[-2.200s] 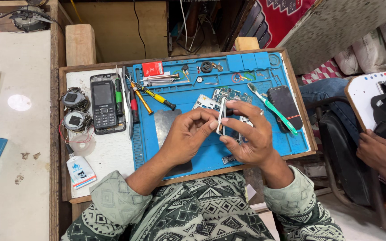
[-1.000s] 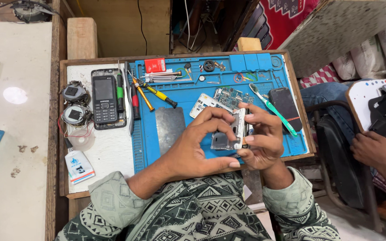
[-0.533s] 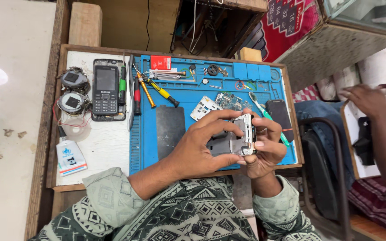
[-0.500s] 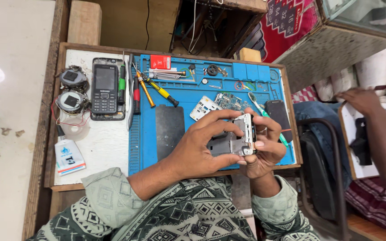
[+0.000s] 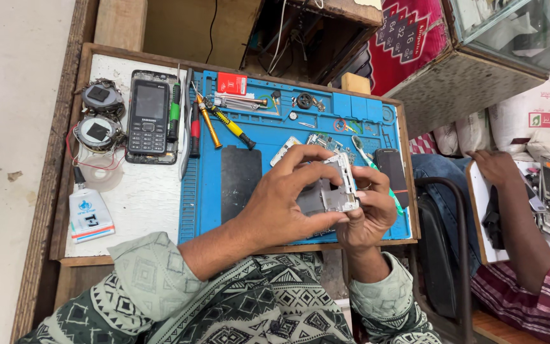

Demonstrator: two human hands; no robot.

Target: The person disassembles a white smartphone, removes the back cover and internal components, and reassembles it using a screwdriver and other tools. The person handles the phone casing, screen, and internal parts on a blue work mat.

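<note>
Both of my hands hold a small grey phone frame (image 5: 329,193) above the blue work mat (image 5: 288,137). My left hand (image 5: 284,200) wraps it from the left, thumb underneath and fingers over its top edge. From the right, my right hand (image 5: 367,210) pinches its white side. A black flat panel (image 5: 240,181) lies on the mat just left of my hands. Most of the frame's underside is hidden by my fingers.
A black keypad phone (image 5: 149,114), screwdrivers (image 5: 224,124), a circuit board (image 5: 323,141), a dark phone (image 5: 393,175) and small parts lie on the tray. Two round speakers (image 5: 100,118) and a glue tube (image 5: 89,213) sit at left. Another person's hand (image 5: 494,169) works at right.
My hands lifted the phone frame off the mat and turned it, now gripping it from both sides. The camera view shifted left and closer.
</note>
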